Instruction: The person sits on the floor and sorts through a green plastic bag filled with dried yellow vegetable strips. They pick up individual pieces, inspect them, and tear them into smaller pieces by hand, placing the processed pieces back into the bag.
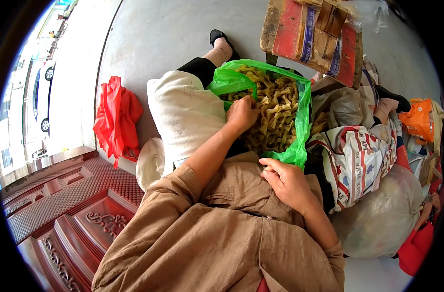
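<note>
A green plastic bag (303, 114) lies spread between my legs, full of yellowish-brown pieces (275, 109) that look like short knotted strips. My left hand (242, 115) reaches over its left rim; the fingers are curled down among the pieces beside a fold of green plastic, and their tips are hidden. Close to the bag's near edge, over my brown clothing (222, 238), my right hand (288, 181) is closed with thumb and forefinger together. What it pinches, if anything, is too small to tell. A white cloth (185, 109) covers my left leg.
Beyond the bag stands a worn red wooden stool (285, 34) with wood pieces on it. Printed white bags (355, 163) and a large translucent sack (377, 214) crowd the right, near another person's red sleeve (416, 248). A red bag (116, 119) and a carved door (100, 209) are left.
</note>
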`<action>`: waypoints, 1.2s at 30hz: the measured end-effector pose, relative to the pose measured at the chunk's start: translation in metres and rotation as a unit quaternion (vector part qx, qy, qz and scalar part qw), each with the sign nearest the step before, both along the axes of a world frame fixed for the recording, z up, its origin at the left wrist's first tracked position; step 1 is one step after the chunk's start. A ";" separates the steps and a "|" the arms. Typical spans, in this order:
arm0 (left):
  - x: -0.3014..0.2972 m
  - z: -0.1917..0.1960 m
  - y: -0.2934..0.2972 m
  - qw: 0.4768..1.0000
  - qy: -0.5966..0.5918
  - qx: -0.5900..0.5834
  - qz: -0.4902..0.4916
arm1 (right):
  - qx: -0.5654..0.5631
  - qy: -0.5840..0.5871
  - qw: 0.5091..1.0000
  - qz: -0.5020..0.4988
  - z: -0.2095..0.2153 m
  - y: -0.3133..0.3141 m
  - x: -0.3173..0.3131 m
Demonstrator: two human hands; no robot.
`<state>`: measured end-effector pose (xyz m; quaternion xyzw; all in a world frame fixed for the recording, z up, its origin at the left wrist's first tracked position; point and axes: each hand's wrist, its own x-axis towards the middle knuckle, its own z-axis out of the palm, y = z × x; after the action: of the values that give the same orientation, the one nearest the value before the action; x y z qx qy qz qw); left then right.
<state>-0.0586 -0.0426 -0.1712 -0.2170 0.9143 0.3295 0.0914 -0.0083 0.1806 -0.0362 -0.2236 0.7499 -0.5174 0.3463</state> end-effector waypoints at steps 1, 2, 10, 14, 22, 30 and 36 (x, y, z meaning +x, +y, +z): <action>0.000 -0.002 -0.003 1.000 0.010 0.020 0.005 | -0.002 0.011 1.000 0.001 0.005 0.000 -0.003; 0.001 -0.003 -0.006 0.999 0.020 0.039 0.010 | -0.004 0.022 1.000 -0.006 0.009 0.001 -0.005; 0.045 0.092 -0.009 0.983 0.126 0.071 -0.114 | 0.081 0.294 0.945 -0.118 0.029 0.015 -0.033; 0.084 0.153 0.009 0.953 0.095 0.130 -0.256 | 0.119 0.392 0.910 0.059 0.034 -0.003 -0.017; 0.097 0.176 0.012 0.920 0.179 0.193 -0.290 | 0.015 0.070 0.997 0.037 0.036 0.013 -0.007; 0.104 0.226 0.017 0.652 -0.215 0.727 0.020 | -0.113 0.281 0.947 0.109 0.069 0.027 -0.022; 0.104 0.248 0.020 0.640 -0.261 0.723 -0.017 | -0.136 0.323 0.928 0.128 0.088 0.048 -0.015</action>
<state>0.0456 -0.0225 0.0766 -0.1428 0.3267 0.8133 0.4599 -0.0232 0.2284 0.0515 -0.5176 0.7089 -0.4652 0.1145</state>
